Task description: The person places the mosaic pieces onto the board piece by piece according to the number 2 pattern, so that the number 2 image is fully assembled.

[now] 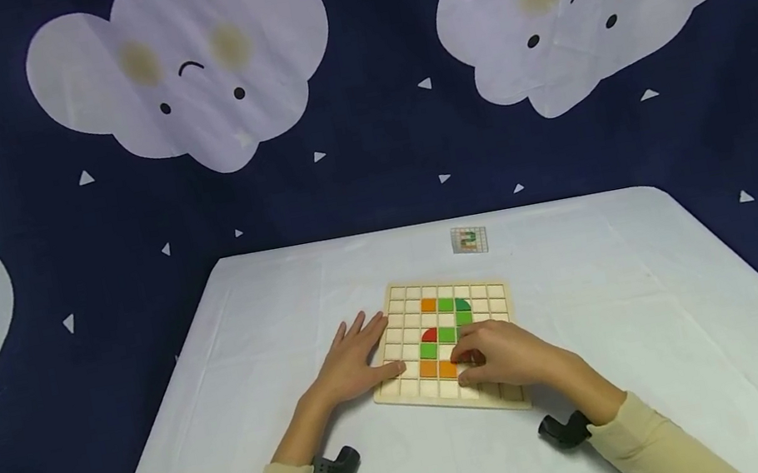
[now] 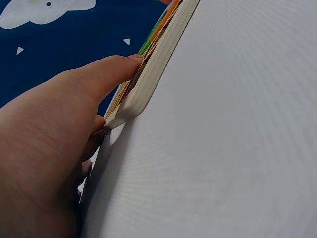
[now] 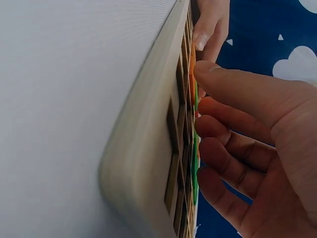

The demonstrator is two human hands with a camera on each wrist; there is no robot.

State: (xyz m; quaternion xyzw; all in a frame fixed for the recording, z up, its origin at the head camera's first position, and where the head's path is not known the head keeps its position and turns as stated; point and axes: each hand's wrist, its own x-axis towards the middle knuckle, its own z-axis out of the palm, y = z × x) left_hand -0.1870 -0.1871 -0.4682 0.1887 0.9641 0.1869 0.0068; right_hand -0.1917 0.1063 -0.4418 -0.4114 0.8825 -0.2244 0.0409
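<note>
A square wooden grid board (image 1: 414,389) lies on the table, holding several coloured tiles. My left hand (image 1: 353,362) rests at its left edge with fingers spread, the thumb (image 2: 116,69) on the rim and the other fingers beside the board. Over the lower right cells is my right hand (image 1: 506,353), thumb and index finger curled in at an orange tile (image 1: 447,369), which lies between their tips in the right wrist view. Another orange tile (image 1: 428,368) is to its left. Farther up are a green tile (image 1: 429,351), a red quarter-round tile (image 1: 429,335) and a dark green one (image 1: 463,304).
Behind the board lies a small pattern card (image 1: 468,240) with a coloured grid picture. The white-covered table (image 1: 272,323) extends around the board, with a dark blue cloud-print curtain (image 1: 397,166) behind it.
</note>
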